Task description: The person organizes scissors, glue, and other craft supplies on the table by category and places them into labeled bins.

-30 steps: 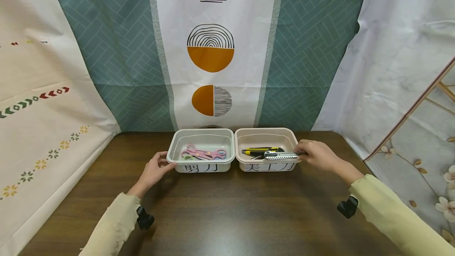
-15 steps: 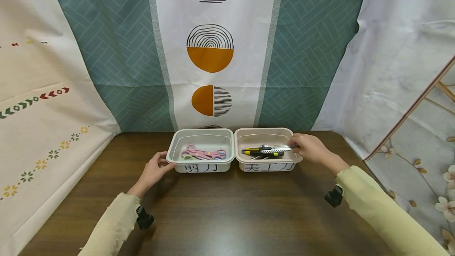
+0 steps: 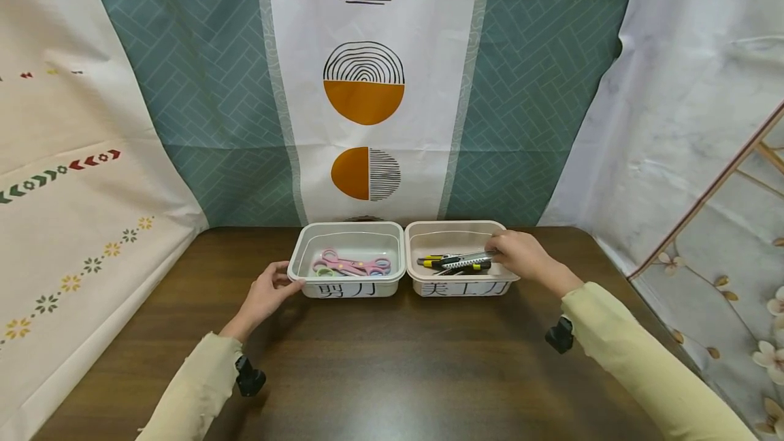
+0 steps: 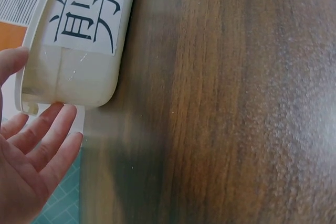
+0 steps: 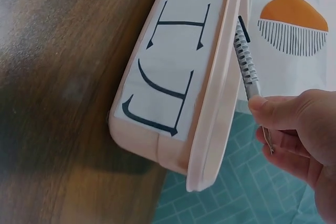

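Patterned cloths are hanging behind a dark wooden table [image 3: 380, 366], where two labelled bins are sitting side by side at the far edge. Fingers relaxed and spread, the left hand [image 3: 265, 295] is resting against the left end of the white bin [image 3: 306, 250] holding pink scissors [image 3: 350, 265]. Over the beige bin [image 3: 429, 240] at the right, the right hand [image 3: 520, 255] is pinching a silver utility knife [image 3: 468, 260], holding it just above the yellow-and-black knives [image 3: 437, 262] lying inside.

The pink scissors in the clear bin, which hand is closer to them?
Left. The left hand touches the outer corner of the bin holding the pink scissors; the right hand holds a utility knife over the neighbouring beige bin.
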Motion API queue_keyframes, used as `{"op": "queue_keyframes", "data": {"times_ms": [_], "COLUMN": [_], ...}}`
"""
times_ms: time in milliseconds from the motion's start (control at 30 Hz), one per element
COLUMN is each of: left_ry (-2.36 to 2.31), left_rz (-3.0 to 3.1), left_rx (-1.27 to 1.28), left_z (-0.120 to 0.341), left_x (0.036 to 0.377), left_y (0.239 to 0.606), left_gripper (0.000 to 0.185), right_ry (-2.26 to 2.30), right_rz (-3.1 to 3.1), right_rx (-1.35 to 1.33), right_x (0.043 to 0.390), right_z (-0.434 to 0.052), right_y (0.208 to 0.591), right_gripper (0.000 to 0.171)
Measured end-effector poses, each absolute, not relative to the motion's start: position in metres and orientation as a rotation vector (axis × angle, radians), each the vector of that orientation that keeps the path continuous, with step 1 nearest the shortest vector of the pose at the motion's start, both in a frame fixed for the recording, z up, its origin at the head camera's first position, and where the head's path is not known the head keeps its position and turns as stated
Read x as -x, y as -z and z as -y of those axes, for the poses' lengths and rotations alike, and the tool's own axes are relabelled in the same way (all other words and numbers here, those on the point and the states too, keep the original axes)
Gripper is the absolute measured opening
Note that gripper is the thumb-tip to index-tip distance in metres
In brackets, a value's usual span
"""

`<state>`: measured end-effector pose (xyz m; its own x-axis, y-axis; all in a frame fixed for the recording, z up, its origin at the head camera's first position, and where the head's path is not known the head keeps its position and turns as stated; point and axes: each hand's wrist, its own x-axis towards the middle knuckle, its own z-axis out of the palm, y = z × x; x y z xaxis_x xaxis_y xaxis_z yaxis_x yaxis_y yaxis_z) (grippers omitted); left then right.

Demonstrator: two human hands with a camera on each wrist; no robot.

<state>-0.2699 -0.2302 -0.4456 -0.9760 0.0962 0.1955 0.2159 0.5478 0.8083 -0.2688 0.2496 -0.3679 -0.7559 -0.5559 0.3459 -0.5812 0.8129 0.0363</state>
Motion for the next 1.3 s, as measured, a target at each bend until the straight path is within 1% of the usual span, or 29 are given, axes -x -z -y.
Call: {"op": "queue_keyframes", "data": {"times_ms": [1300], "left_ry": [1.393], "left_rz": [2.656], "left_rx": [0.268], "left_z": [0.230], "left_x": [0.269], "left_y": [0.445], "left_gripper": [0.059], "right_ry": [-0.061], "right_rz": [2.730], "right_rx": [-0.851], "right_x": [0.287], "right_z": [-0.234], "right_y": [0.382], "right_gripper": [0.010]}}
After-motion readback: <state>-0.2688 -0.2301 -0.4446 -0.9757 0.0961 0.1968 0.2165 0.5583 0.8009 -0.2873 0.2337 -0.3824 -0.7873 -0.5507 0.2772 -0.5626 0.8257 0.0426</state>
